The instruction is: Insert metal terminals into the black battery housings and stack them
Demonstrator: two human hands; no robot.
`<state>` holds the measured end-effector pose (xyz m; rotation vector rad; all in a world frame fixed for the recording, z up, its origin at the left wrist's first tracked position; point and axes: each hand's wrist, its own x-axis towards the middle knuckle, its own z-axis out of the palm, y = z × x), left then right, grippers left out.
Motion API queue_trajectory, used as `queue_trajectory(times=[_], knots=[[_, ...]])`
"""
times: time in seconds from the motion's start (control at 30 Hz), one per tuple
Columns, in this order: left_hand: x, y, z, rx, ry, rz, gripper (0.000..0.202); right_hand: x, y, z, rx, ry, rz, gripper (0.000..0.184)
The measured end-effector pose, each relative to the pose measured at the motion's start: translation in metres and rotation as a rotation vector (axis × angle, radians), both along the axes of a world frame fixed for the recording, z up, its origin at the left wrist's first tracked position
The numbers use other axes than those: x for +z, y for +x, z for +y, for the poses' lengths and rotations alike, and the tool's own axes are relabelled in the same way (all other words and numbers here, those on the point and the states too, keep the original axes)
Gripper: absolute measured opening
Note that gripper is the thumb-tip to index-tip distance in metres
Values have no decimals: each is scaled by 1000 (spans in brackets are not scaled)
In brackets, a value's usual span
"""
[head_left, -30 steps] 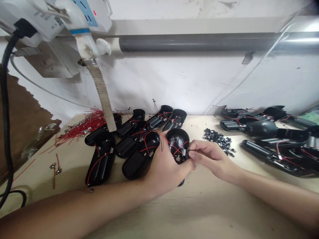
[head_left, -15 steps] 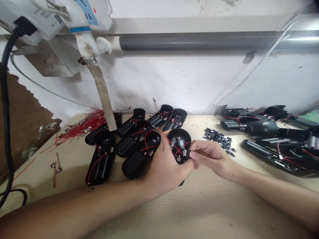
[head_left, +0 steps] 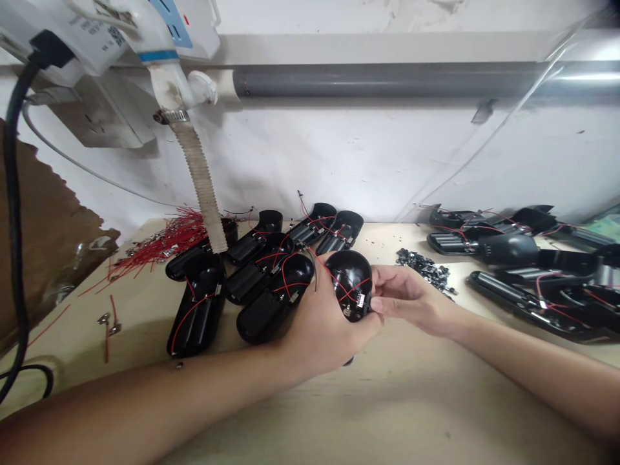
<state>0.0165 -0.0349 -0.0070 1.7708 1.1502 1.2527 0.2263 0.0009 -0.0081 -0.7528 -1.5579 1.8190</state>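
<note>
My left hand (head_left: 324, 316) is wrapped round a black plastic housing (head_left: 349, 268) with a rounded, hollow end turned up. Crossed red wires and a small slide switch (head_left: 361, 300) show inside the hollow. At the housing's right rim, beside the switch, my right hand (head_left: 411, 300) has its thumb and forefinger pinched together. What lies between those fingertips is too small and hidden to name. Just left of my left hand lies another black housing (head_left: 264, 316) with red wires. A pile of small black parts (head_left: 423, 270) lies beyond my right hand.
Several wired housings (head_left: 196, 316) lie on the left of the table, near a heap of red wires (head_left: 179, 239). More housings (head_left: 527, 303) lie at the right. A ribbed hose (head_left: 198, 181) hangs over the left side. The wall (head_left: 310, 148) closes off the back.
My right hand has shifted slightly, its fingers now closer against the housing's right rim. My left hand keeps its grip, nearly still.
</note>
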Motion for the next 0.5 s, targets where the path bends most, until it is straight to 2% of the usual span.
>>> queue_trajectory(times=[0.13,0.23,0.33,0.43,0.5], knots=[[0,-1,1,-8,-15,27,67,1,-5,-1,-34,62,97,35],[6,-3,1,-41,16,37,65,4,-8,-5,-62,191,74,55],[13,-6,1,-128,34,60,69,7,-9,-11,-24,283,25,73],[18,-8,0,-255,-22,-12,76,10,-11,-17,54,268,26,77],[20,-7,0,-295,-78,-83,74,11,-12,-19,75,252,35,77]])
